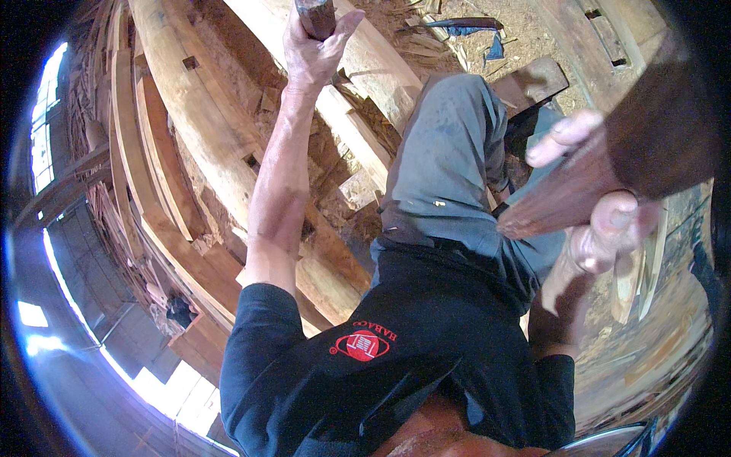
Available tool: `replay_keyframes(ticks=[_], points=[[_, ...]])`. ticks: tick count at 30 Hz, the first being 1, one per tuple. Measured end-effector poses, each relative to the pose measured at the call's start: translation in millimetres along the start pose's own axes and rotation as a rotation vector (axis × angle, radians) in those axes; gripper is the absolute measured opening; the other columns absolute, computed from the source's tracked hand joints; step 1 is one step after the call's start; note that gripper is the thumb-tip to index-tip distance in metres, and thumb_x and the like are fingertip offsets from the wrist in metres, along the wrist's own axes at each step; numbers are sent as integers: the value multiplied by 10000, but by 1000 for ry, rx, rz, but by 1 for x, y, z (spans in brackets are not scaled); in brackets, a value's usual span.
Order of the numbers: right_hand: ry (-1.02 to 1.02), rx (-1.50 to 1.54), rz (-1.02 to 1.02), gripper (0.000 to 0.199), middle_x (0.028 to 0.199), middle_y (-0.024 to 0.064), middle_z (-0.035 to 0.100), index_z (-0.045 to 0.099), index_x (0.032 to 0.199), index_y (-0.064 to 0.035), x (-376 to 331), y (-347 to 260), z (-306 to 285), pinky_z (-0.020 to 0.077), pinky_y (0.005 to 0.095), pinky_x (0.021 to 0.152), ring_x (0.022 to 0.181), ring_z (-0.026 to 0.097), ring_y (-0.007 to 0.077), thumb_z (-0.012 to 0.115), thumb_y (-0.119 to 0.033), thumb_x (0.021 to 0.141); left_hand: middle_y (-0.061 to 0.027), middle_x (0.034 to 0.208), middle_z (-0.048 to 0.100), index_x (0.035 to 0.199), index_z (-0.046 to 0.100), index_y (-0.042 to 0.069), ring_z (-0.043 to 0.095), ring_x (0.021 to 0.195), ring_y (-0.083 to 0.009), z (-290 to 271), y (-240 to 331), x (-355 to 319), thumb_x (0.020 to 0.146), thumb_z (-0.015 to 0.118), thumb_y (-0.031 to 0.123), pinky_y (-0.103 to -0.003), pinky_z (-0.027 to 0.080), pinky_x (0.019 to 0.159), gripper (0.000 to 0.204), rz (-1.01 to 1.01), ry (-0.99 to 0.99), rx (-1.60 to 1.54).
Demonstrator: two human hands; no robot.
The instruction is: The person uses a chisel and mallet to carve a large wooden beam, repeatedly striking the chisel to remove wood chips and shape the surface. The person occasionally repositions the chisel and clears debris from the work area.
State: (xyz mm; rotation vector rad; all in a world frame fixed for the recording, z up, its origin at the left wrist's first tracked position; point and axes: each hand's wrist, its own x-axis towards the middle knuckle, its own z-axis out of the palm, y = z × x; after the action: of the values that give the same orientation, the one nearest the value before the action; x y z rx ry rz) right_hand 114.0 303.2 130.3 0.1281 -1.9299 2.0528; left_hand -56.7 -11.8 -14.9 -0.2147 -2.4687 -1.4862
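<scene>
Up near the top edge of the view, my left hand (316, 42) is closed around the dark rounded handle of a tool (316, 15), my thumb spread out to the side and my bare forearm stretched away from me; the rest of that tool runs out of the picture, so I cannot tell what kind it is. Over on the other side, close to the camera, my right hand (601, 198) grips a reddish-brown piece of wood (563, 198) that tapers to a flat end pointing toward my body, with one finger laid along its upper edge and the others curled under it. Between the two hands sits my bent knee in grey trousers (449, 152), and below it my black shirt (403, 365) with a red emblem on the chest. Behind my left arm lie long, pale curved timbers (205, 129), stacked side by side, some with square mortise holes cut into them. Wood chips and shavings cover the ground (487, 23) beyond my knee, where a dark plank (533, 80) lies just beside my leg.
</scene>
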Motion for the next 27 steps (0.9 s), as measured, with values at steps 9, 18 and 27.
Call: replay_keyframes(ticks=[9, 18, 27], points=[[-29, 179, -20, 655, 940, 216, 671, 604, 1110, 115, 2, 33, 32, 550, 334, 645, 725, 666, 216, 689, -513, 944, -55, 807, 691, 1141, 576, 17, 652, 657, -115, -16, 25, 3, 987, 674, 156, -267, 548, 608, 229, 9, -99, -187], [-124, 124, 107, 630, 924, 205, 672, 585, 1132, 103, 11, 27, 38, 543, 321, 632, 713, 650, 202, 721, -477, 930, -39, 887, 653, 1324, 503, 78, 644, 698, -123, 3, -46, -3, 865, 822, 61, -290, 587, 638, 559, -18, -61, -467], [-123, 163, 105, 570, 905, 207, 667, 553, 1188, 74, 0, 41, 42, 525, 307, 614, 707, 633, 188, 712, -418, 949, 9, 730, 605, 1071, 572, 66, 586, 554, -89, -2, -13, 6, 848, 868, 117, -249, 508, 509, 374, -90, 49, -134]])
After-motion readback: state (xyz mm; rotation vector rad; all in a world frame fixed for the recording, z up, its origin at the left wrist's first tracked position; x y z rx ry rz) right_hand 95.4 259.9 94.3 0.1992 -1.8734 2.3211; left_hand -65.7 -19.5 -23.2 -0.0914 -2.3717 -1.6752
